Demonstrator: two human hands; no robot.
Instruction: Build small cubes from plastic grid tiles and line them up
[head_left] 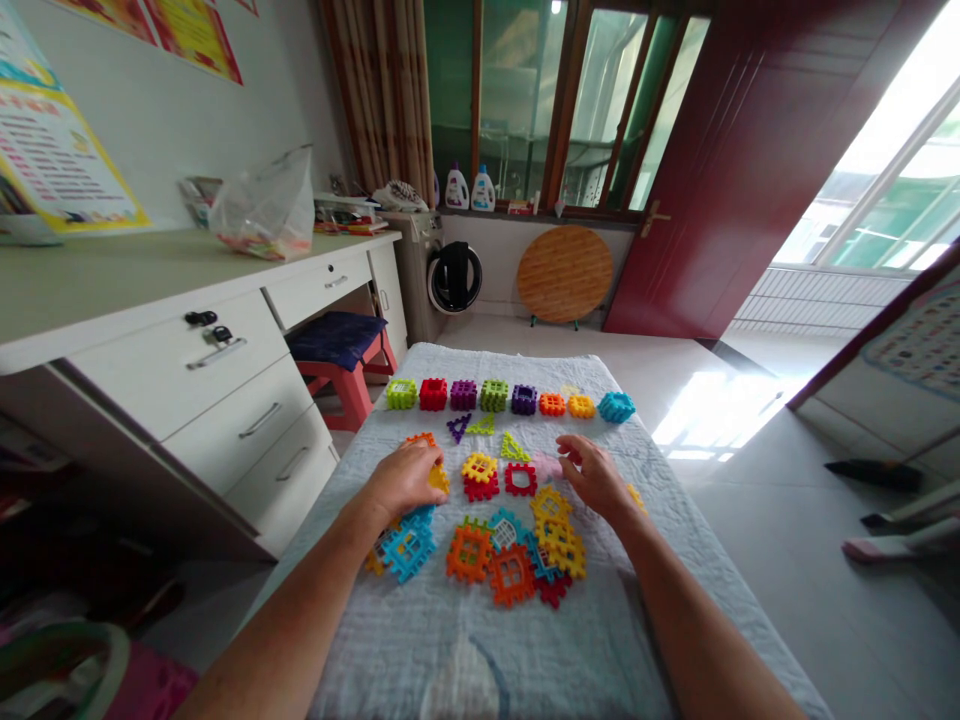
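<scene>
My left hand [409, 477] is closed on a yellow piece [439, 478] at the left of the cloth-covered table [465, 640], with an orange piece [421, 439] just beyond it. My right hand [592, 470] hovers at the right with its fingers apart and nothing between them. Between the hands lie a yellow piece [479, 466] on a red one and a red square frame [520, 479]. Nearer me are blue pieces [409, 546], orange squares [469, 553] and stacked yellow pieces [561, 540]. Green [514, 447] and purple triangles [459, 428] lie farther back.
A row of several coloured blocks [493, 395] stands along the table's far part. At the left are a white desk [217, 370] and a red stool [352, 395]. Farther off are a washing machine [420, 270] and a round wooden board [565, 274].
</scene>
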